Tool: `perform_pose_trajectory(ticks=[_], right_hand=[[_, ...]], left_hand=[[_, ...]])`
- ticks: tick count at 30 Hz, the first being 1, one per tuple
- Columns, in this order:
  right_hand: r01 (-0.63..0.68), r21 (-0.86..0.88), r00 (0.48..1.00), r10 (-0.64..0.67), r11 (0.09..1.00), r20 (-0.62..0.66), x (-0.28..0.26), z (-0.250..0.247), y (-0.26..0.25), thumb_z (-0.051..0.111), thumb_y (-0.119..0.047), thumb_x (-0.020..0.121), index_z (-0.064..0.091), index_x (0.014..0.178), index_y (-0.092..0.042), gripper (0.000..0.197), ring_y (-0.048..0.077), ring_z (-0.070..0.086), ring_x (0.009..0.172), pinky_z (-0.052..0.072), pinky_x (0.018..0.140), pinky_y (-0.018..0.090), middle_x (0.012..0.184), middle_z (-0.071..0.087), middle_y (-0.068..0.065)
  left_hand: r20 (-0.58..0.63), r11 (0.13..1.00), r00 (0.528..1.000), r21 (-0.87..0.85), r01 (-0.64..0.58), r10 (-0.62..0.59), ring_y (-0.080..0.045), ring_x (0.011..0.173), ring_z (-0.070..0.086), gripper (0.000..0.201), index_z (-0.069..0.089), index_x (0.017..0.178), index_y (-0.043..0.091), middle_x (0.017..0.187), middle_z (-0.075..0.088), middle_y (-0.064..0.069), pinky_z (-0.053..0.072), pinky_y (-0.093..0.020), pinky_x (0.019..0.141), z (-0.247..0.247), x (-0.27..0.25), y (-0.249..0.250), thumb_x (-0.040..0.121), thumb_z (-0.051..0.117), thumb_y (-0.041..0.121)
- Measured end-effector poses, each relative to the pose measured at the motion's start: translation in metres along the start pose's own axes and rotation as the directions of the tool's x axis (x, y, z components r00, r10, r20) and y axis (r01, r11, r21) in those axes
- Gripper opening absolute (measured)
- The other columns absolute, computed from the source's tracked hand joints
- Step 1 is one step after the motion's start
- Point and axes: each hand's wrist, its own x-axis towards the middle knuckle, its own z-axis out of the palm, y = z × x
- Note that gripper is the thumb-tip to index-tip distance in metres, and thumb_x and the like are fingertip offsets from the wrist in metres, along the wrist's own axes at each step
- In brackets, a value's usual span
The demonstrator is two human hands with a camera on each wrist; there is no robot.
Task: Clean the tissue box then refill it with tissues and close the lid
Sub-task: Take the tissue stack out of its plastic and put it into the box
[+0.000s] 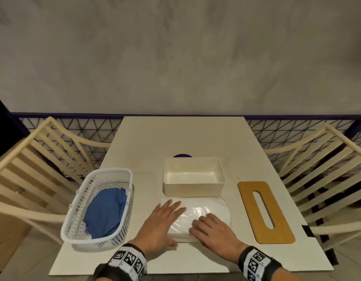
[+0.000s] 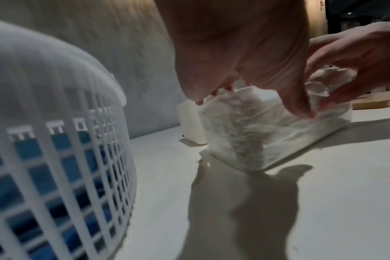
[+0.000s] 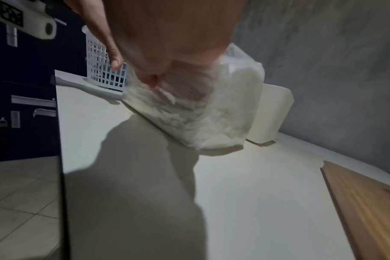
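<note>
The white tissue box (image 1: 192, 185) stands open and empty at the table's middle. Right in front of it lies a pack of tissues (image 1: 218, 207) in clear plastic wrap, also seen in the left wrist view (image 2: 245, 140) and the right wrist view (image 3: 200, 119). My left hand (image 1: 167, 211) rests flat on the pack's left part with straight fingers. My right hand (image 1: 204, 224) sits on the pack's near right part, its fingers curled and pinching the crinkled wrap (image 2: 318, 88). The wooden lid (image 1: 264, 211) with a long slot lies flat to the right.
A white lattice basket (image 1: 78, 220) holding a blue cloth (image 1: 106, 211) stands left of the pack, close to my left wrist. A small purple object (image 1: 182, 155) peeks from behind the box. Slatted chairs (image 1: 33, 169) flank the table; a wall is beyond.
</note>
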Motion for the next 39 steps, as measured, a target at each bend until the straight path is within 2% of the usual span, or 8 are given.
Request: perform_pose_trajectory(ticks=[7, 11, 17, 20, 25, 29, 33, 39], right_hand=[[-0.069, 0.004, 0.996, 0.069, 0.998, -0.062, 0.005, 0.010, -0.015, 0.047, -0.019, 0.090, 0.065, 0.092, -0.020, 0.018, 0.018, 0.053, 0.076, 0.039, 0.078, 0.030, 0.084, 0.064, -0.003], [-0.209, 0.210, 0.972, 0.178, 0.955, 0.155, 0.024, -0.014, -0.016, 0.062, -0.025, 0.073, 0.068, 0.074, -0.028, 0.007, 0.011, 0.045, 0.072, 0.041, 0.061, 0.022, 0.074, 0.061, -0.011], [-0.605, 0.675, 0.784, 0.459, 0.421, 0.417, 0.066, -0.061, 0.030, 0.054, 0.001, 0.085, 0.072, 0.074, -0.018, 0.029, -0.003, 0.058, 0.061, 0.050, 0.072, 0.022, 0.070, 0.068, -0.011], [-0.690, 0.468, 0.697, 0.680, 0.552, 0.227, 0.080, -0.063, 0.046, 0.053, -0.016, 0.093, 0.069, 0.091, -0.021, 0.017, 0.013, 0.059, 0.073, 0.040, 0.063, 0.025, 0.083, 0.072, -0.003], [-0.680, 0.391, 0.693, 0.717, 0.620, 0.070, 0.061, -0.062, 0.066, 0.058, -0.030, 0.091, 0.056, 0.119, -0.025, 0.029, 0.020, 0.059, 0.093, 0.042, 0.073, 0.029, 0.098, 0.067, -0.005], [-0.658, 0.700, 0.592, 0.766, 0.278, 0.252, 0.020, -0.055, 0.071, 0.079, -0.029, 0.073, 0.039, 0.132, -0.030, 0.071, 0.014, 0.046, 0.105, 0.035, 0.085, 0.025, 0.111, 0.054, -0.005], [-0.586, 0.805, 0.532, 0.705, -0.092, 0.468, -0.003, -0.044, 0.068, 0.078, -0.006, 0.073, 0.031, 0.130, -0.025, 0.076, 0.014, 0.052, 0.100, 0.042, 0.079, 0.014, 0.108, 0.056, 0.005], [-0.506, 0.859, 0.408, 0.855, -0.080, 0.320, 0.011, -0.029, 0.079, 0.056, 0.009, 0.086, 0.050, 0.105, -0.022, 0.036, 0.011, 0.064, 0.072, 0.046, 0.070, 0.014, 0.065, 0.067, -0.001]], left_hand=[[0.001, 0.998, 1.000, -0.056, -0.024, 0.024, 0.005, 0.139, -0.019, 0.086, -0.008, 0.128, 0.065, 0.148, -0.016, 0.030, -0.011, -0.029, 0.119, 0.007, -0.001, -0.005, 0.086, 0.061, 0.036], [0.025, 0.987, 1.000, -0.162, 0.013, -0.009, 0.006, 0.139, -0.017, 0.089, 0.003, 0.141, 0.055, 0.148, -0.010, 0.032, -0.012, -0.028, 0.118, 0.008, 0.000, -0.007, 0.080, 0.065, 0.041], [0.031, 0.943, 0.994, -0.312, 0.111, -0.107, 0.004, 0.139, 0.007, 0.097, 0.017, 0.147, 0.045, 0.142, 0.009, 0.033, 0.005, -0.032, 0.123, 0.004, 0.004, -0.005, 0.068, 0.071, 0.057], [-0.037, 0.761, 0.967, -0.625, 0.174, -0.251, -0.005, 0.133, 0.035, 0.079, 0.033, 0.143, 0.042, 0.145, 0.037, 0.020, 0.030, -0.030, 0.115, -0.008, 0.012, -0.005, 0.075, 0.074, 0.044], [-0.156, 0.580, 0.856, -0.792, 0.191, -0.493, -0.019, 0.119, 0.057, 0.040, 0.056, 0.124, 0.026, 0.128, 0.060, 0.000, 0.046, -0.033, 0.104, -0.025, 0.030, -0.009, 0.088, 0.063, 0.009], [-0.137, 0.460, 0.797, -0.867, 0.190, -0.588, -0.012, 0.089, 0.061, 0.015, 0.067, 0.087, 0.019, 0.097, 0.067, 0.003, 0.044, -0.015, 0.071, -0.030, 0.041, -0.006, 0.090, 0.059, 0.006], [-0.103, 0.401, 0.774, -0.893, 0.205, -0.624, -0.020, 0.078, 0.059, 0.024, 0.065, 0.070, 0.017, 0.077, 0.068, -0.003, 0.044, -0.024, 0.068, -0.026, 0.053, -0.010, 0.091, 0.059, 0.008], [-0.159, 0.435, 0.734, -0.878, 0.202, -0.660, -0.015, 0.069, 0.060, 0.027, 0.060, 0.074, 0.019, 0.068, 0.067, 0.003, 0.039, -0.017, 0.058, -0.030, 0.063, -0.010, 0.096, 0.051, 0.007]])
